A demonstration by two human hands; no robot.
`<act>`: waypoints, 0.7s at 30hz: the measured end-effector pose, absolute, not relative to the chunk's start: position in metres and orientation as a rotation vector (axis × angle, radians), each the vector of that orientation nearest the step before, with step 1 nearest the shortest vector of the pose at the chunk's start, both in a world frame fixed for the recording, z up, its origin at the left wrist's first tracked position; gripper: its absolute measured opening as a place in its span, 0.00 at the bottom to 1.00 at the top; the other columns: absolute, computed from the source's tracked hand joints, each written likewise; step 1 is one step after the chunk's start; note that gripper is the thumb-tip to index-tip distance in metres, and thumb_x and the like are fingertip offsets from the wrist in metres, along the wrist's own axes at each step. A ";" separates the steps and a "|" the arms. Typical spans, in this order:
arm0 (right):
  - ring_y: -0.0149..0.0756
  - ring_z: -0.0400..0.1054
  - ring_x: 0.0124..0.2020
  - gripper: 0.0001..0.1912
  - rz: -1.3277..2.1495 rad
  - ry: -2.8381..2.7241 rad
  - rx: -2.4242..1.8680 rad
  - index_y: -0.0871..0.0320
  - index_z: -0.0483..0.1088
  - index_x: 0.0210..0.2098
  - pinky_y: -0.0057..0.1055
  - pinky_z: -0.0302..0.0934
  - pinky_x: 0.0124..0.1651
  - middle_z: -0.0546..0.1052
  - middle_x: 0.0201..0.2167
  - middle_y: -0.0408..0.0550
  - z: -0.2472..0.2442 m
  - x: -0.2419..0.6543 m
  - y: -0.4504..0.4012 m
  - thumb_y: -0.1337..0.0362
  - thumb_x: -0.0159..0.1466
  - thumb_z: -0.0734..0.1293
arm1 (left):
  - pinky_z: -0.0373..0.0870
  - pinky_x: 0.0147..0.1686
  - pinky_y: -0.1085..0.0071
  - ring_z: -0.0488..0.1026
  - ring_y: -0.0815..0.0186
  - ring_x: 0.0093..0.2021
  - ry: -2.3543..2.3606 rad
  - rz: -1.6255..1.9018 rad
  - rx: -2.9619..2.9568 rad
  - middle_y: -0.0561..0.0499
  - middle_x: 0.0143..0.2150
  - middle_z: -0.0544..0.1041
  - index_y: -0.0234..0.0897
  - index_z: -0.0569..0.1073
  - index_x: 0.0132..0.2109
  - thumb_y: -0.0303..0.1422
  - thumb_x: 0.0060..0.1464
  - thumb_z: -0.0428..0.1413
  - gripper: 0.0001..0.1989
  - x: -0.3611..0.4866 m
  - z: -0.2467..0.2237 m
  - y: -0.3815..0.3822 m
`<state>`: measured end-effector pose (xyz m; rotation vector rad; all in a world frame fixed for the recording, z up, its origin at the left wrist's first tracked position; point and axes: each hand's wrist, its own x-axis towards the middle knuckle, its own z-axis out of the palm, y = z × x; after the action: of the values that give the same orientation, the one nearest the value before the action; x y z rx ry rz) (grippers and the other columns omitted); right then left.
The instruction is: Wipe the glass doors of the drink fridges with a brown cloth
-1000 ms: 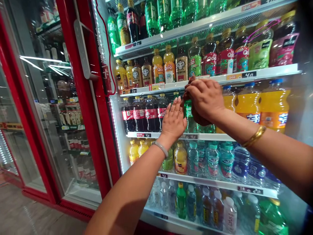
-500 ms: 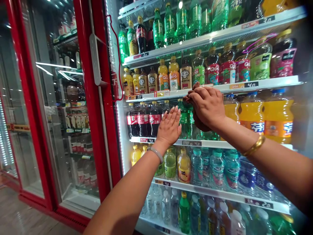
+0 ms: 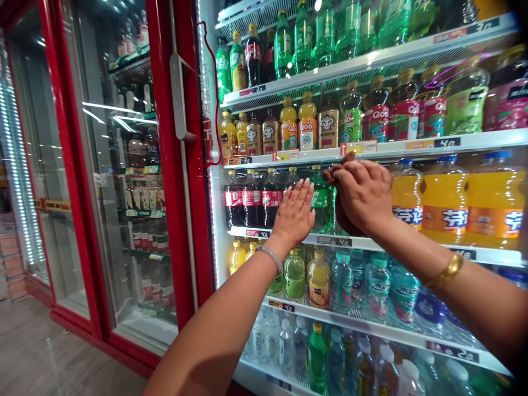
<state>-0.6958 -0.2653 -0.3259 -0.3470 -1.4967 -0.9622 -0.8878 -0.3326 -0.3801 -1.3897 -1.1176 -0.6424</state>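
My left hand (image 3: 293,214) lies flat with fingers stretched out on the glass door (image 3: 264,242) of a lit drinks cooler. A ring and a pale bangle are on it. To its right, my right hand (image 3: 365,192) is closed over a dark brown cloth (image 3: 347,217), pressed against the same glass. Part of the cloth sticks out above and below the fingers; the rest is hidden under the hand. Behind the glass, cola bottles (image 3: 251,198) and green bottles (image 3: 319,198) stand near my hands, with orange soda bottles (image 3: 445,198) beyond my right wrist.
A red door frame (image 3: 154,165) with a grey handle (image 3: 178,96) stands to the left. Further left is another cooler door (image 3: 124,275) with bottles behind it. Red and pink lines mark the glass. Tiled floor (image 3: 49,346) shows at lower left.
My right hand has moved down with the cloth, uncovering a price tag on the shelf above. My left hand stays flat on the glass. The view has turned slightly left.
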 end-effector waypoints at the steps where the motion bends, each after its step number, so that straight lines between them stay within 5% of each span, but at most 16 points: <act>1: 0.45 0.61 0.58 0.13 -0.995 -1.532 -0.309 0.52 0.73 0.52 0.44 0.51 0.63 0.77 0.54 0.50 -0.337 -0.698 -0.269 0.62 0.72 0.61 | 0.44 0.78 0.52 0.41 0.56 0.80 -1.101 -0.640 -1.403 0.38 0.79 0.51 0.25 0.48 0.76 0.35 0.70 0.46 0.34 -0.889 -0.381 -0.333; 8: 0.44 0.63 0.56 0.15 -1.112 -1.702 -0.127 0.53 0.72 0.55 0.43 0.52 0.61 0.77 0.56 0.50 -0.320 -0.720 -0.275 0.64 0.72 0.61 | 0.49 0.78 0.55 0.45 0.57 0.80 -1.052 -0.535 -1.516 0.34 0.78 0.54 0.22 0.52 0.75 0.39 0.70 0.48 0.35 -0.913 -0.370 -0.342; 13: 0.45 0.63 0.58 0.13 -1.033 -1.515 -0.255 0.52 0.72 0.53 0.43 0.52 0.62 0.78 0.54 0.49 -0.326 -0.714 -0.273 0.64 0.73 0.61 | 0.46 0.79 0.58 0.42 0.60 0.80 -0.967 -0.369 -1.551 0.41 0.78 0.54 0.28 0.50 0.77 0.39 0.71 0.47 0.34 -0.936 -0.363 -0.358; 17: 0.44 0.62 0.59 0.12 -1.220 -1.742 0.006 0.54 0.73 0.51 0.44 0.51 0.64 0.78 0.54 0.50 -0.334 -0.733 -0.289 0.66 0.70 0.63 | 0.45 0.78 0.52 0.42 0.58 0.80 -1.122 -0.569 -1.422 0.39 0.79 0.50 0.29 0.42 0.78 0.37 0.71 0.44 0.36 -0.940 -0.370 -0.355; 21: 0.44 0.63 0.56 0.12 -1.239 -1.788 0.029 0.53 0.72 0.52 0.43 0.54 0.58 0.77 0.55 0.48 -0.286 -0.753 -0.289 0.64 0.72 0.62 | 0.47 0.78 0.48 0.40 0.52 0.80 -1.271 -0.743 -1.327 0.33 0.79 0.48 0.24 0.41 0.77 0.37 0.69 0.46 0.38 -0.940 -0.373 -0.353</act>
<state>-0.7530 -0.2894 -0.2861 0.0294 -1.7876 -1.2387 -0.9396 -0.3525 -0.3732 -1.3268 -1.2708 -0.7427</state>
